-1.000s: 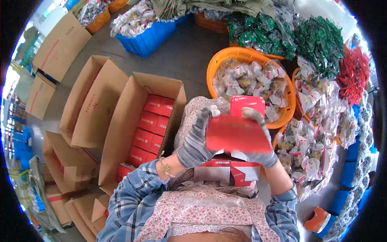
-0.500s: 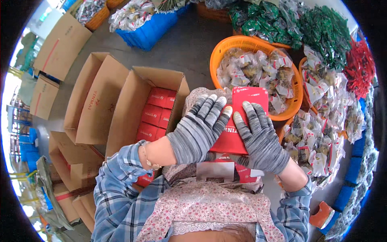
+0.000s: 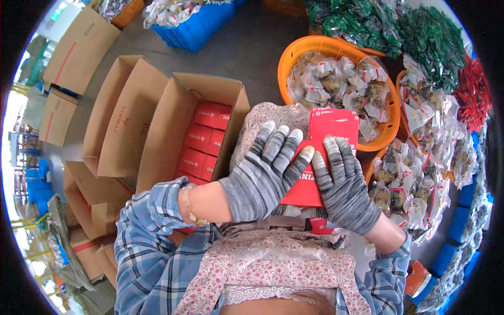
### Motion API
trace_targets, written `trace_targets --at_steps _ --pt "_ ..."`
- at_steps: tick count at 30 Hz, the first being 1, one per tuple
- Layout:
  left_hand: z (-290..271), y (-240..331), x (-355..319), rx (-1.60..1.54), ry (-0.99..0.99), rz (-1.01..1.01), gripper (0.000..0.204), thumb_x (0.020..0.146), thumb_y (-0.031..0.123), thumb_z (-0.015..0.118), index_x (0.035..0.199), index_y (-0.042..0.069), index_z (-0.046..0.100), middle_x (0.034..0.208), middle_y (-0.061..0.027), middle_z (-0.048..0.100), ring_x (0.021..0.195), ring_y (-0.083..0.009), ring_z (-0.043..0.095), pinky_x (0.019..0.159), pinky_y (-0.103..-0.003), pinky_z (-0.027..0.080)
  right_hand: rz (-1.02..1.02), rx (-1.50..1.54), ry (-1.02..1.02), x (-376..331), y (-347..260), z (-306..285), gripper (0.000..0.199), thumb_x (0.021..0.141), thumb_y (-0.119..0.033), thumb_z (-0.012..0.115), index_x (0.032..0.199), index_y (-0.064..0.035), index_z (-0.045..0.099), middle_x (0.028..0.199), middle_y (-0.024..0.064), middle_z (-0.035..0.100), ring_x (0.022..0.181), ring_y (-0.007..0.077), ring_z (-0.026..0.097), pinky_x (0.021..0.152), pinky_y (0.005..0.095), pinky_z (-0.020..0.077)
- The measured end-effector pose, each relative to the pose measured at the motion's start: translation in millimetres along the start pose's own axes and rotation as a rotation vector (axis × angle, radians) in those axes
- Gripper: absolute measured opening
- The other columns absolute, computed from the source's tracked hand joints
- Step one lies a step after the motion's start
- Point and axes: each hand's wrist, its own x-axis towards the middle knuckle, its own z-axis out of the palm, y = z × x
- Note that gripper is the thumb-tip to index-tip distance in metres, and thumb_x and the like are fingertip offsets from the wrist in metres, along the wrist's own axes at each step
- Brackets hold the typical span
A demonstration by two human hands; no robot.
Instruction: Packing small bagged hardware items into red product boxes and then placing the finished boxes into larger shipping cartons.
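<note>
Grey striped gloves with pale fingertips cover both hands. A red cardboard box (image 3: 303,191) lies between them over my lap. My left hand (image 3: 262,176) rests across its left side, long fingers stretched forward and the index finger on the red surface. My right hand (image 3: 344,184) grips the right side, fingers over the top. Pale glove tips show under the box's near edge. A red panel (image 3: 333,126) sticks out beyond the fingers; whether it belongs to the same box I cannot tell. Another red piece (image 3: 321,226) is partly visible below the hands.
Left of me stands an open brown carton (image 3: 239,113) holding rows of red boxes (image 3: 202,137). More brown cartons (image 3: 126,121) are farther left. An orange basket (image 3: 286,65) of clear-bagged items is ahead right, with green bundles (image 3: 430,42), red bundles (image 3: 472,94) and a blue crate (image 3: 191,34) beyond.
The red box and both hands have shifted slightly right in the picture. Its near edge and the pieces below are now more covered. Both hands stay on the box.
</note>
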Motion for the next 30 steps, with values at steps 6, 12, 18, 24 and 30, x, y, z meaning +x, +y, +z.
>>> trace_targets --at_steps 6,12,18,24,30 --pt "6 8 -5 0.131 -0.006 -0.030 0.086 0.082 0.044 0.054 0.148 -0.006 0.030 0.152 -0.0344 0.026 0.142 -0.0532 0.022 0.116 -0.068 0.009 0.017 0.074 -0.048 -1 -6 2 0.113 0.071 -0.066 0.067 0.148 0.0077 0.028 0.152 0.0362 0.020 0.142 0.0535 0.018 0.117 0.0591 0.0152" --pt "-7 27 35 -0.131 -0.320 -0.059 0.106 0.064 0.042 0.070 0.148 -0.007 0.028 0.152 -0.0343 0.024 0.144 -0.0491 0.021 0.119 -0.061 0.012 0.004 0.450 0.195 0 -21 4 0.117 0.070 -0.066 0.073 0.149 0.0068 0.026 0.155 0.0290 0.023 0.145 0.0447 0.023 0.119 0.0496 0.0209" --pt "-17 -24 -61 -0.486 0.505 -0.158 0.117 0.051 0.042 0.081 0.143 -0.012 0.033 0.127 -0.0277 0.049 0.119 -0.0430 0.045 0.104 -0.050 0.035 0.463 0.146 0.633 -100 56 58 0.062 0.099 -0.032 0.054 0.147 0.0024 0.035 0.146 0.0175 0.047 0.130 0.0283 0.050 0.109 0.0415 0.0386" --pt "-3 -109 -201 0.280 0.319 -0.272 0.087 0.067 0.036 0.071 0.143 0.004 0.044 0.127 -0.0252 0.047 0.117 -0.0400 0.047 0.105 -0.053 0.035 0.643 1.307 0.659 -109 85 76 0.055 0.101 -0.026 0.049 0.149 -0.0024 0.033 0.148 0.0149 0.043 0.130 0.0256 0.049 0.108 0.0404 0.0388" --pt "179 -118 -407 0.166 -0.508 -0.493 0.055 0.090 0.031 0.045 0.144 0.018 0.044 0.146 -0.0114 0.044 0.135 -0.0401 0.038 0.113 -0.059 0.026 0.758 1.342 0.618 -87 62 109 0.061 0.095 -0.017 0.060 0.149 -0.0033 0.035 0.143 0.0106 0.045 0.127 0.0211 0.048 0.103 0.0373 0.0435"
